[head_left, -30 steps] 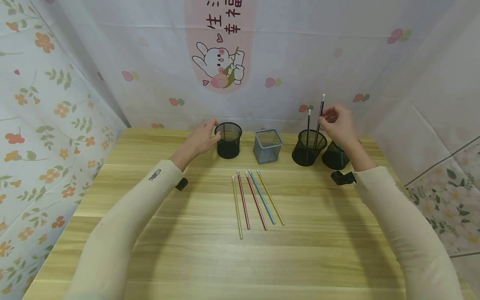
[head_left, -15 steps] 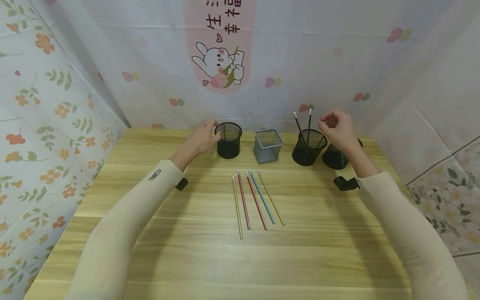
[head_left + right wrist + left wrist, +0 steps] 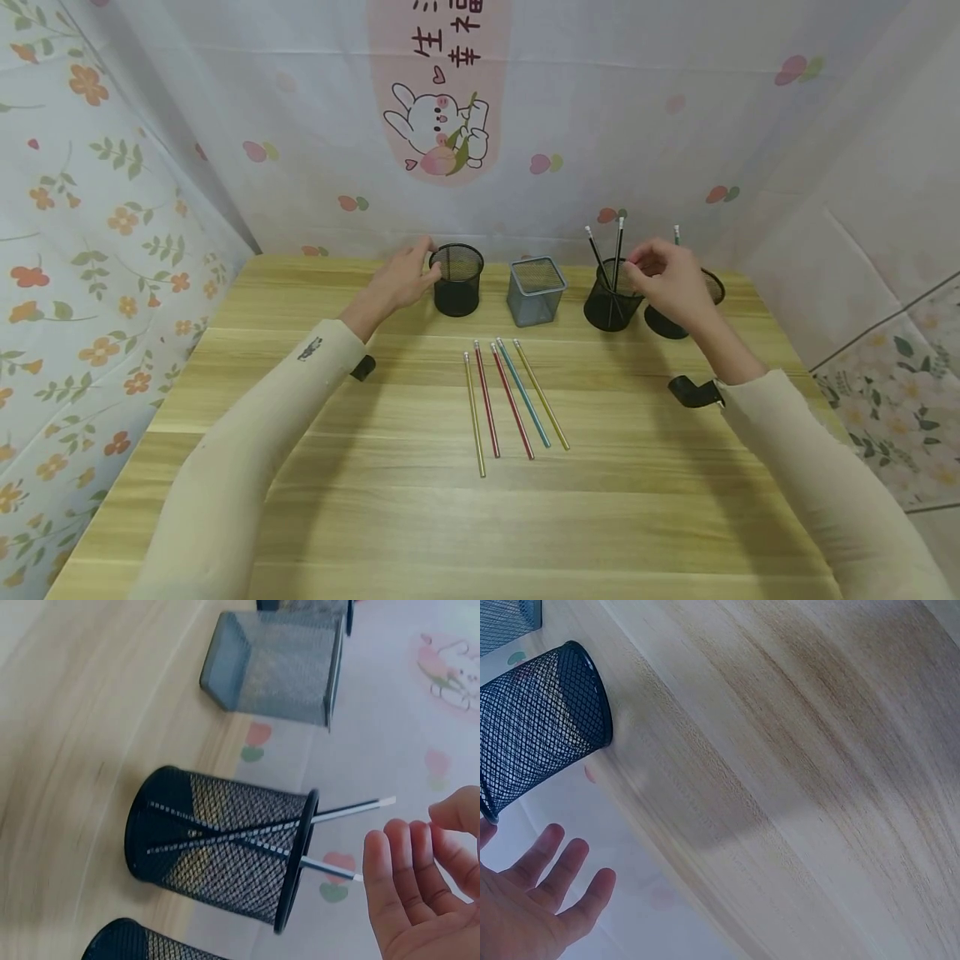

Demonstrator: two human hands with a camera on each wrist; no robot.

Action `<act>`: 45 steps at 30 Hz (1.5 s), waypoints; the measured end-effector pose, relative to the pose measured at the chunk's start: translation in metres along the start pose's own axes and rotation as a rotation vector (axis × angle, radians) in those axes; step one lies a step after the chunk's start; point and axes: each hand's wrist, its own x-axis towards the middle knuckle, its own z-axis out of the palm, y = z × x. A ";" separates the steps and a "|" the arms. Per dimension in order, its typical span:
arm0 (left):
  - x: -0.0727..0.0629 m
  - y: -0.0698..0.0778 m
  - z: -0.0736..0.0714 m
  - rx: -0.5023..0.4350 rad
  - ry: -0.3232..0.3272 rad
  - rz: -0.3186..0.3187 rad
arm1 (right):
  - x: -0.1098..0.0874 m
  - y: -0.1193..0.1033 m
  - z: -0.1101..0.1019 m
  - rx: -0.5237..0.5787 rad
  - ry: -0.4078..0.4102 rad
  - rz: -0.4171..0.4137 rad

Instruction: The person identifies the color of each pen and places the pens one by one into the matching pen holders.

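Observation:
My left hand [image 3: 401, 275] is at the left black mesh pen cup [image 3: 457, 297]; in the left wrist view its fingers [image 3: 570, 862] are spread, one fingertip right at the rim. My right hand [image 3: 672, 283] hovers beside the rim of another round black mesh cup [image 3: 232, 847], fingers loosely bent and nothing in them. Two black pencils with white ends stand crossed in that cup, one black pencil [image 3: 595, 248] leaning left, the other [image 3: 618, 246] nearly upright. Behind my right hand, the top of a green pencil [image 3: 677, 236] shows above the far right black cup [image 3: 666, 325], which is partly hidden.
A grey square mesh holder [image 3: 536, 304] stands between the round cups. Several pencils lie fanned on the wooden table [image 3: 375, 517]: yellow [image 3: 475, 417], red [image 3: 487, 400] and blue [image 3: 525, 396]. A printed cloth [image 3: 600, 100] hangs behind the table's back edge.
My right hand has let go of a black pencil, which now leans left in the cup. The hand then moved down and slightly left, baring the green pencil's top. My left hand has stayed put.

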 end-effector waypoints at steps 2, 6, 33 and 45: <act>0.000 0.000 0.000 0.002 -0.001 0.002 | -0.003 -0.004 0.002 0.006 -0.003 -0.019; 0.000 0.001 0.000 -0.005 0.001 0.003 | -0.009 -0.012 0.007 0.003 -0.037 -0.032; 0.002 -0.001 0.003 -0.004 0.011 0.007 | -0.034 -0.024 0.069 -0.015 -0.411 0.010; 0.000 0.000 0.003 -0.018 0.014 0.023 | -0.039 -0.035 0.102 0.004 -0.518 0.037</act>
